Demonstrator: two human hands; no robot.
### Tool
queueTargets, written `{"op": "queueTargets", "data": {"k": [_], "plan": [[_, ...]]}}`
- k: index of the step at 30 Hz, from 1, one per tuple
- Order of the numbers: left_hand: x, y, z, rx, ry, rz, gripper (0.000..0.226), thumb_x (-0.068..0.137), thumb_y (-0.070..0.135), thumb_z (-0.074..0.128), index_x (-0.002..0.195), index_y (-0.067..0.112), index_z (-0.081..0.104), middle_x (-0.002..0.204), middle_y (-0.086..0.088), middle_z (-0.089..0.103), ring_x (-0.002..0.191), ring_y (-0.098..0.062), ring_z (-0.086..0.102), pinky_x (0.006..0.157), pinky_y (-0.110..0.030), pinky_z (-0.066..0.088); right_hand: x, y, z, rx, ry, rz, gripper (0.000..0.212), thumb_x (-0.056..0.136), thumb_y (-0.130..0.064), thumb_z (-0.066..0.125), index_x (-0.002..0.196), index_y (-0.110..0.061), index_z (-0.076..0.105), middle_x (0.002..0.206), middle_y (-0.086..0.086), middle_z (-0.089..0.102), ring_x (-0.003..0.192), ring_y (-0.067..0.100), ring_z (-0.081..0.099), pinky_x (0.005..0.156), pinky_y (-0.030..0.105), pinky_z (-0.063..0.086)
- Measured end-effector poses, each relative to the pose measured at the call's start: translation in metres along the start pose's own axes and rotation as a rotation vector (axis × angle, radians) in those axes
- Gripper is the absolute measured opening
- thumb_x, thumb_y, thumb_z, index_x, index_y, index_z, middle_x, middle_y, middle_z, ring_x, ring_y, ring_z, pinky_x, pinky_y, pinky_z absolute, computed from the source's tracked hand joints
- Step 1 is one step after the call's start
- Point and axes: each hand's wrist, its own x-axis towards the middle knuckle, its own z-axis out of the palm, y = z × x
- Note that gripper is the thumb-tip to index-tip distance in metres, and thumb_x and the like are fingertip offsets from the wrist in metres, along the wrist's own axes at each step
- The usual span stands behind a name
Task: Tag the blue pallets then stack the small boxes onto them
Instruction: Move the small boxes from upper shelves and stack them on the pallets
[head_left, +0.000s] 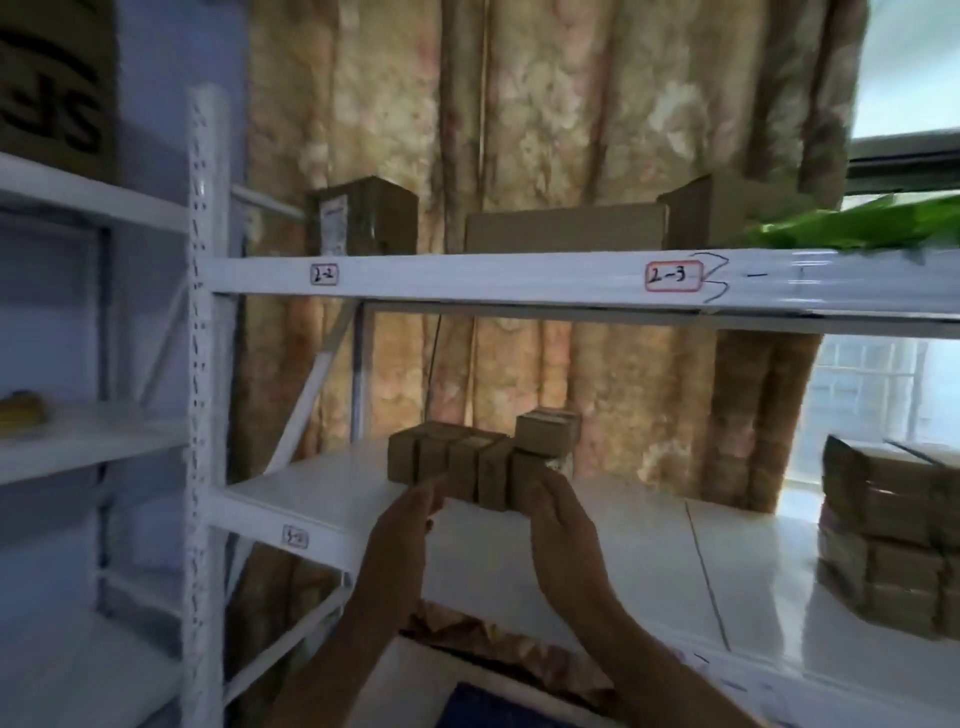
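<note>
Small boxes (483, 462) between both hands, beneath shelf label "2-3" (674, 276).

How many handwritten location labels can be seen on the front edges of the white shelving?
3: label "2-2" at the upper beam's left, red-bordered "2-3" toward its right, and a blurred label on the lower shelf edge, left of the hands. Others may be out of view.

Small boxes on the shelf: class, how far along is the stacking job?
Done: nothing can be confirmed; no tagged pallet shows. In hand: the left hand and right hand reach the small boxes on the white shelf. Left: carrying and stacking them; more boxes wait at right.
</note>
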Motion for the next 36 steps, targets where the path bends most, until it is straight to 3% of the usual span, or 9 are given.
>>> {"op": "queueTargets", "data": {"k": [4, 7, 9, 12, 16, 21, 25, 28, 36], "plan": [[0.096, -0.022, -0.054, 0.075, 0.028, 0.07, 0.025, 0.108, 0.03, 0.045, 0.112, 0.037, 0.069, 0.121, 0.012, 0.07, 0.118, -0.015, 0.063, 0.113, -0.047, 0.042, 0.059, 0.0, 0.04, -0.083, 0.358, -0.175, 0.017, 0.106, -0.029, 0.045, 0.11, -0.037, 0.06, 0.101, -0.004, 0.066, 0.092, 0.02, 0.064, 0.074, 0.036, 0.05], [0.165, -0.031, -0.091, 0.207, -0.011, 0.148, 0.023, 0.106, 0.035, 0.048, 0.107, 0.045, 0.069, 0.112, 0.027, 0.069, 0.112, 0.001, 0.063, 0.096, -0.018, 0.047, 0.088, 0.001, 0.082, -0.166, 0.393, -0.235, 0.029, 0.099, -0.035, 0.045, 0.12, -0.02, 0.06, 0.104, 0.003, 0.067, 0.094, 0.018, 0.063, 0.077, 0.036, 0.05], [0.209, -0.038, -0.104, 0.268, 0.017, 0.15, 0.023, 0.107, 0.029, 0.048, 0.121, 0.037, 0.065, 0.125, 0.017, 0.065, 0.112, -0.002, 0.061, 0.082, 0.0, 0.041, 0.097, 0.005, 0.116, -0.192, 0.332, -0.245, 0.02, 0.102, -0.033, 0.05, 0.114, -0.021, 0.06, 0.099, -0.002, 0.066, 0.089, 0.008, 0.061, 0.074, 0.03, 0.049], [0.257, -0.052, -0.108, 0.317, -0.008, 0.079, 0.038, 0.105, 0.035, 0.051, 0.142, 0.029, 0.056, 0.145, 0.0, 0.054, 0.123, -0.014, 0.057, 0.099, -0.02, 0.047, 0.11, 0.016, 0.17, -0.213, 0.244, -0.18, 0.01, 0.104, -0.025, 0.054, 0.106, -0.019, 0.062, 0.093, -0.008, 0.066, 0.087, -0.002, 0.061, 0.075, 0.026, 0.05], [0.283, -0.076, -0.101, 0.31, -0.163, 0.018, 0.047, 0.103, 0.04, 0.054, 0.148, 0.028, 0.049, 0.148, -0.005, 0.054, 0.127, -0.025, 0.058, 0.108, -0.042, 0.048, 0.125, 0.03, 0.202, -0.269, 0.26, 0.006, 0.028, 0.104, -0.034, 0.054, 0.126, -0.017, 0.06, 0.118, 0.005, 0.07, 0.107, 0.025, 0.066, 0.088, 0.039, 0.053], [0.292, -0.078, -0.098, 0.32, -0.192, 0.129, 0.024, 0.101, 0.046, 0.046, 0.117, 0.042, 0.063, 0.12, 0.007, 0.067, 0.11, -0.013, 0.066, 0.093, -0.03, 0.053, 0.15, 0.035, 0.2, -0.327, 0.25, 0.094, 0.034, 0.104, -0.041, 0.051, 0.128, -0.018, 0.059, 0.13, 0.009, 0.064, 0.119, 0.03, 0.061, 0.097, 0.039, 0.049], [0.287, -0.093, -0.104, 0.384, -0.19, 0.026, 0.056, 0.102, 0.051, 0.047, 0.151, 0.025, 0.039, 0.138, -0.002, 0.059, 0.127, -0.026, 0.058, 0.104, -0.037, 0.048, 0.155, 0.039, 0.212, -0.322, 0.269, 0.112, 0.031, 0.104, -0.041, 0.05, 0.121, -0.018, 0.062, 0.118, 0.007, 0.069, 0.11, 0.031, 0.064, 0.083, 0.035, 0.044], [0.289, -0.106, -0.107, 0.41, -0.187, -0.051, 0.059, 0.098, 0.057, 0.048, 0.147, 0.023, 0.047, 0.138, -0.007, 0.062, 0.121, -0.028, 0.061, 0.106, -0.044, 0.048, 0.158, 0.042, 0.218, -0.252, 0.297, 0.155, 0.03, 0.106, -0.041, 0.05, 0.119, -0.019, 0.065, 0.113, 0.005, 0.069, 0.101, 0.023, 0.061, 0.081, 0.029, 0.036], [0.295, -0.096, -0.106, 0.39, -0.088, -0.021, 0.05, 0.08, 0.073, 0.044, 0.109, 0.034, 0.057, 0.096, 0.009, 0.065, 0.084, -0.012, 0.062, 0.071, -0.032, 0.045, 0.167, 0.044, 0.213, -0.253, 0.281, 0.105, 0.03, 0.104, -0.043, 0.054, 0.111, -0.016, 0.063, 0.107, 0.006, 0.068, 0.1, 0.026, 0.064, 0.085, 0.038, 0.05]]}}
